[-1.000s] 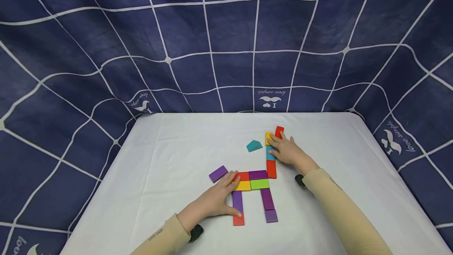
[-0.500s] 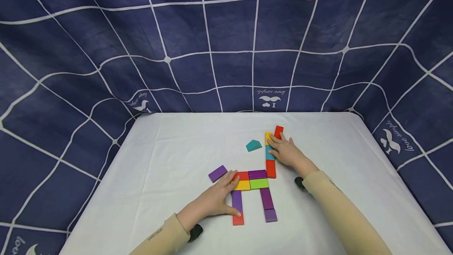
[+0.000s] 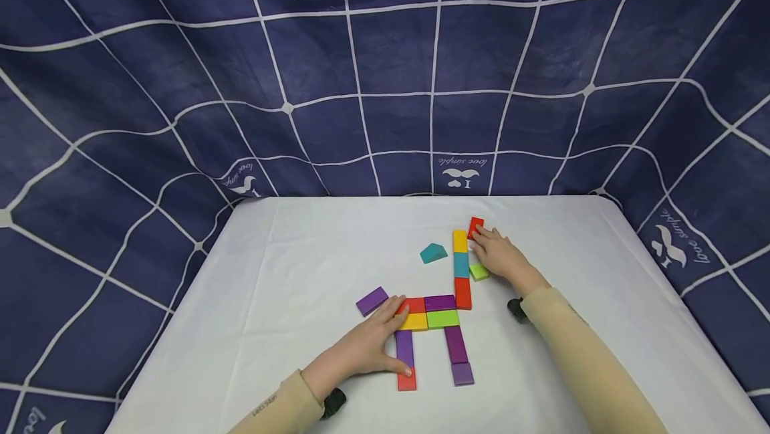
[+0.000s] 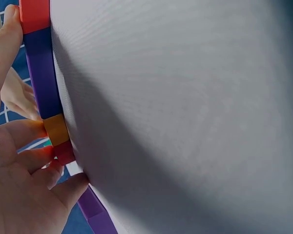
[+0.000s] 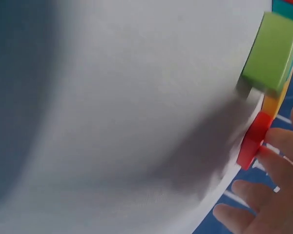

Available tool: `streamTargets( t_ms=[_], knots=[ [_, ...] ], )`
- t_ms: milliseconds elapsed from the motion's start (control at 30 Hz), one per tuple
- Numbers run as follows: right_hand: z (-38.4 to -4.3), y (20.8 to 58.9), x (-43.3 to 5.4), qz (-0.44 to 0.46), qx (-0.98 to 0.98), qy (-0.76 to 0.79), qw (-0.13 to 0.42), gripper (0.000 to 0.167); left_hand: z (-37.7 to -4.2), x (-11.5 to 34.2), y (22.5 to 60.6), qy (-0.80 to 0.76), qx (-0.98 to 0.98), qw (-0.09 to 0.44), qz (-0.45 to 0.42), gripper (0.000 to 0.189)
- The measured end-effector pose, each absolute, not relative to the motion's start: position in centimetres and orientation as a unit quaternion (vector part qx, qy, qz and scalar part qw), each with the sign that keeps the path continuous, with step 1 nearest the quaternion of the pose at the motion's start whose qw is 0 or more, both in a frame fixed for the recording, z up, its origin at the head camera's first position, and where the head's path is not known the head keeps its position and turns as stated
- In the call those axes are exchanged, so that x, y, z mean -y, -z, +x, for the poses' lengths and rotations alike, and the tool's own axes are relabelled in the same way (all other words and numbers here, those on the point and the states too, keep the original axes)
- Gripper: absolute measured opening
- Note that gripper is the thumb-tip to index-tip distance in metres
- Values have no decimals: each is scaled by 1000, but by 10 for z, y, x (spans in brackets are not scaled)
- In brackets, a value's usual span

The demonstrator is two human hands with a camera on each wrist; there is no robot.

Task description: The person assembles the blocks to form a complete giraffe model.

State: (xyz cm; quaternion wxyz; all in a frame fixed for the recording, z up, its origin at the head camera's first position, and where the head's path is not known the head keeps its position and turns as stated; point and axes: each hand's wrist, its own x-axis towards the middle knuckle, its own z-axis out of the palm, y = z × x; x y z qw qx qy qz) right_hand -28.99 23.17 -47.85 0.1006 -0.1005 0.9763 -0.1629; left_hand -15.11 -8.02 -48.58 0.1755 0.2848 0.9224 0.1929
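Flat coloured blocks lie joined in a figure on the white table. My left hand (image 3: 369, 340) rests at its left side: fingertips touch the red block (image 3: 414, 305) and yellow block (image 3: 415, 321), and the thumb touches the lower red block (image 3: 406, 383). My right hand (image 3: 502, 257) has fingers extended, the fingertips touching a red block (image 3: 475, 225) at the upper right. In the right wrist view two fingers meet that block (image 5: 254, 139). A green block (image 3: 479, 272) lies under the hand's edge, beside a column of yellow (image 3: 460, 241), blue (image 3: 461, 265) and red (image 3: 462, 293) blocks.
A teal angular block (image 3: 434, 253) lies left of the column. A tilted purple block (image 3: 372, 301) lies by the left fingertips. More purple blocks (image 3: 456, 344) run down from a green block (image 3: 442, 318). Dark blue cloth (image 3: 397, 120) hangs around the white table (image 3: 301, 240).
My right hand has shifted right, off the yellow and blue column blocks, and the green block under it now shows. My left hand has stayed in place. The head view has tilted slightly.
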Motion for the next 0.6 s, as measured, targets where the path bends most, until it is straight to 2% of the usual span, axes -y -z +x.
streamTargets(
  t_ms=[600],
  knots=[
    [-328, 477, -228, -105, -960, 209, 151, 55, -150, 81, 486, -199, -921, 173, 286, 112]
  ],
)
